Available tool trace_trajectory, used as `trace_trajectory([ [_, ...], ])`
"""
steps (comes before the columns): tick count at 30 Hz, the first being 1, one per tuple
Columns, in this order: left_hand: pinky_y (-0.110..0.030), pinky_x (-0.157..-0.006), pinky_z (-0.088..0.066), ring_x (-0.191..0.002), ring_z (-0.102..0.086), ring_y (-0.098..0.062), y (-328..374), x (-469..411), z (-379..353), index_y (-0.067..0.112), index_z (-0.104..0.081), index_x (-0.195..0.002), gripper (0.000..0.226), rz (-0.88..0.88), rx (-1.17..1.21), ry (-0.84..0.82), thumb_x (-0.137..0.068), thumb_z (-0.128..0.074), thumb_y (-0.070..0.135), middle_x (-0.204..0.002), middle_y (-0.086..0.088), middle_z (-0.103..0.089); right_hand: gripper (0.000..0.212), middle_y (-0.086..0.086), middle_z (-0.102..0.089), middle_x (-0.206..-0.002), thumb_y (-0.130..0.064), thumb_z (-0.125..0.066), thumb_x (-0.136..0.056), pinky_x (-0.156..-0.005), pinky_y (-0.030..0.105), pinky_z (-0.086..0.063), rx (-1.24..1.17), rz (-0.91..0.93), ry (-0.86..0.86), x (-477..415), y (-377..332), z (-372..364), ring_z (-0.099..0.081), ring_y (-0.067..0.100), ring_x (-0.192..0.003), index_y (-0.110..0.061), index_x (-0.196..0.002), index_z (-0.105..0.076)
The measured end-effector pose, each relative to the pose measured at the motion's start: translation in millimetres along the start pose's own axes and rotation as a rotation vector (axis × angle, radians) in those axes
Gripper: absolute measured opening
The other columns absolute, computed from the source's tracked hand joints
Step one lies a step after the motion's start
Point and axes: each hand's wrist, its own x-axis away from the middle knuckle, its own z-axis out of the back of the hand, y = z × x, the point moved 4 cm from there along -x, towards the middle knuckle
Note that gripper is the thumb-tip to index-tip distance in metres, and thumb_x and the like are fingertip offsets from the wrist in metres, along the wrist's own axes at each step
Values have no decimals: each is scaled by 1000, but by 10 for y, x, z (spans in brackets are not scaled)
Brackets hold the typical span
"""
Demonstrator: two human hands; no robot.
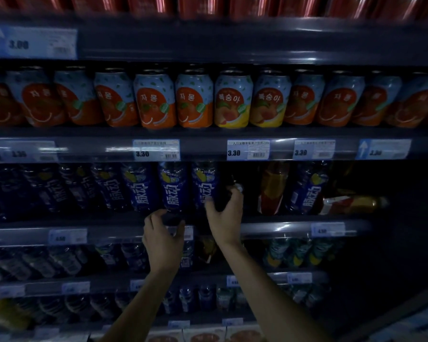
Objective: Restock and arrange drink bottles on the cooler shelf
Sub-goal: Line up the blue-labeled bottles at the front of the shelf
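A row of blue-labelled drink bottles (143,186) stands on the dim cooler shelf (282,219) in the middle of the head view. My right hand (226,214) grips a dark bottle (226,193) at the right end of that row, beside another blue bottle (204,183). My left hand (162,236) hovers with curled fingers just below a blue bottle (172,186), at the shelf's front edge, holding nothing that I can make out. To the right stand an orange-red bottle (272,191) and one more blue bottle (309,191). An orange bottle (353,203) lies on its side.
Above, a shelf carries a row of orange and yellow juice cans (195,99) with price tags (247,149) on the rail. Lower shelves hold several more bottles (294,253). A dark gap opens on the shelf right of my right hand. Cartons (203,335) sit at the bottom.
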Motion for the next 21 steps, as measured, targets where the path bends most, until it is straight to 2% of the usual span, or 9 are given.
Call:
trace_trajectory([
  [3, -52, -97, -40, -111, -49, -27, -9, 16, -16, 16, -46, -121, 43, 10, 7, -9, -86, -69, 29, -123, -5, -46, 41, -3, -48, -122, -21, -61, -90, -97, 24, -41, -1, -9, 81, 1, 107, 238, -50, 15, -114, -11, -127, -47],
  [7, -55, -94, -42, -115, -47, -28, -19, 68, -70, 16, -45, -125, 45, 21, 53, -39, -88, -67, 29, -128, -5, -43, 34, 6, -53, -116, -12, -61, -90, -89, 9, -32, 136, 29, 136, -109, 113, 366, -52, 18, -109, -4, -122, -51],
  [9, -55, -96, -40, -116, -46, -28, -24, 104, -95, 17, -44, -126, 45, 36, 58, -41, -88, -66, 31, -130, -5, -43, 32, 12, -57, -113, -9, -63, -89, -86, 8, -29, 229, 45, 152, -183, 109, 395, -54, 23, -107, -1, -118, -53],
  [12, -53, -98, -39, -118, -45, -27, -39, 147, -128, 18, -43, -128, 46, 56, 69, -53, -89, -64, 33, -133, -4, -42, 32, 14, -61, -112, -9, -67, -86, -82, 15, -37, 322, 16, 116, -284, 113, 386, -58, 27, -107, -2, -114, -55],
  [15, -53, -96, -41, -116, -45, -27, -62, 149, -146, 20, -44, -128, 47, 82, 59, -54, -89, -64, 36, -133, -3, -42, 46, 14, -62, -118, -9, -68, -84, -84, 30, -50, 388, -56, 40, -405, 138, 323, -60, 29, -109, -3, -126, -50],
  [17, -52, -95, -41, -117, -45, -27, -77, 140, -143, 21, -43, -128, 47, 91, 70, -53, -89, -65, 35, -133, -3, -42, 49, 17, -63, -116, -8, -67, -84, -82, 37, -54, 449, -106, 7, -481, 167, 297, -62, 32, -106, -3, -129, -48],
  [21, -53, -94, -41, -116, -46, -27, -68, 118, -113, 19, -44, -126, 44, 59, 96, -36, -89, -65, 29, -131, -4, -42, 39, 18, -68, -103, -11, -69, -82, -76, 35, -54, 457, -160, 30, -575, 183, 293, -65, 34, -96, -2, -118, -55],
])
